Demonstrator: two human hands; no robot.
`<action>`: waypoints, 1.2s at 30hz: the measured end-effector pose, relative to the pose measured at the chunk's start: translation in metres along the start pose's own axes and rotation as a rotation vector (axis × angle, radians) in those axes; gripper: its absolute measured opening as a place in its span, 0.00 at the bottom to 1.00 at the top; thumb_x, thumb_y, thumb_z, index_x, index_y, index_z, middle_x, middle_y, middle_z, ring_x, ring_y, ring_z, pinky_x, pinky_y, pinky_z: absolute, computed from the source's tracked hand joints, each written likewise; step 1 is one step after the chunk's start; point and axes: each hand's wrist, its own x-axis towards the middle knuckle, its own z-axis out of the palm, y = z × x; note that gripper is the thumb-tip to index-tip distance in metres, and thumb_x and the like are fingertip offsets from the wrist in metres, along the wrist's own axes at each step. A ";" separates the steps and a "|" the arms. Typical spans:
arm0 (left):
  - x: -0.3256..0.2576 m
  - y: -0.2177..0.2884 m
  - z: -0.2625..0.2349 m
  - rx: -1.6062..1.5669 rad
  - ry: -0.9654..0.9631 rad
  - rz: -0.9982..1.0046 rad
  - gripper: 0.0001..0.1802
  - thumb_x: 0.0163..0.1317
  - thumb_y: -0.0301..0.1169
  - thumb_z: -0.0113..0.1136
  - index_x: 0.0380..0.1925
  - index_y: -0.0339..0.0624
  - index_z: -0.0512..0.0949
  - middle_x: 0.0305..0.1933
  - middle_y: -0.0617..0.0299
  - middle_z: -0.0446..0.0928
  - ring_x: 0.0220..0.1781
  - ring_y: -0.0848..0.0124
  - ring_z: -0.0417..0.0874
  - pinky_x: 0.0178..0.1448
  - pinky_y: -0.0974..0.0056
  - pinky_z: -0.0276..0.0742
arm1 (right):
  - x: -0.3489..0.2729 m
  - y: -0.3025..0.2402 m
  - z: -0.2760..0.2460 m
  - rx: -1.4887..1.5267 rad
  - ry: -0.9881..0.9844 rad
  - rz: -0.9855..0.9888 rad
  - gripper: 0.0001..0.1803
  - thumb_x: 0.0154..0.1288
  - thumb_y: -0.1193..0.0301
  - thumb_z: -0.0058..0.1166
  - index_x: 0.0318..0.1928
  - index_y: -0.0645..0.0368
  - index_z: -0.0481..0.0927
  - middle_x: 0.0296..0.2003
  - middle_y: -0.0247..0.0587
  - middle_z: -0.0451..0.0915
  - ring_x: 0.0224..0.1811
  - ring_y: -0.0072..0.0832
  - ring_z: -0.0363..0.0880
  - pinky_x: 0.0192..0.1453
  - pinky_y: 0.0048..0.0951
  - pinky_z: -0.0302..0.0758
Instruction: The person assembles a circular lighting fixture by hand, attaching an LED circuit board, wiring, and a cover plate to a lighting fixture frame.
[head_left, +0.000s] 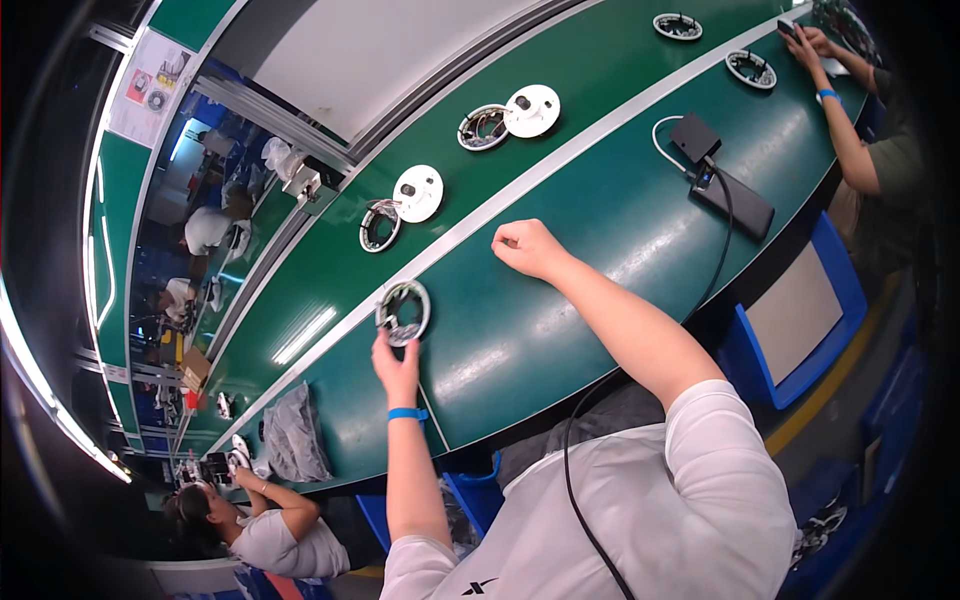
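one white wired ring [404, 332] is standing tilted in the head view, and my left hand [397, 368] is holding it, thumb and fingertips pinching its lower rim. it is showing right by the pale rail [575, 158] that is dividing the near green bench [500, 345] from the far green strip [300, 290]; whether it is touching either, i cannot tell. my right hand [528, 248] is hanging over the bench near that rail, well apart from the ring, fingers pressing together in a loose fist; whether they are pinching something small, i cannot tell. green worktop is running between my hands, leaving them room down to the bench's curved near edge. a black box [733, 203] is lying further right, a cable trailing from it. a crumpled grey plastic bag [295, 435] is lying to my left; its contents i cannot make out.
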 end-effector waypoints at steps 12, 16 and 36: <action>-0.074 0.258 -0.011 -0.644 -1.019 0.451 0.47 0.59 0.33 0.75 0.75 0.38 0.61 0.77 0.45 0.63 0.78 0.44 0.63 0.81 0.47 0.58 | 0.027 0.024 -0.040 0.332 0.066 0.216 0.27 0.70 0.58 0.64 0.59 0.67 0.82 0.41 0.48 0.89 0.42 0.27 0.86 0.49 0.30 0.82; -0.049 0.245 0.003 -0.523 -0.659 0.601 0.41 0.52 0.24 0.75 0.69 0.40 0.71 0.69 0.45 0.72 0.73 0.45 0.72 0.74 0.47 0.69 | 0.041 0.038 -0.061 0.321 0.135 0.168 0.23 0.72 0.59 0.61 0.57 0.65 0.84 0.42 0.48 0.88 0.45 0.27 0.86 0.52 0.30 0.81; -0.051 0.214 0.046 0.101 -0.329 0.322 0.32 0.58 0.28 0.70 0.62 0.30 0.74 0.69 0.39 0.72 0.74 0.39 0.69 0.76 0.41 0.64 | 0.033 0.017 -0.083 -0.041 -0.441 0.387 0.21 0.64 0.57 0.67 0.47 0.62 0.86 0.27 0.45 0.86 0.24 0.30 0.83 0.31 0.35 0.80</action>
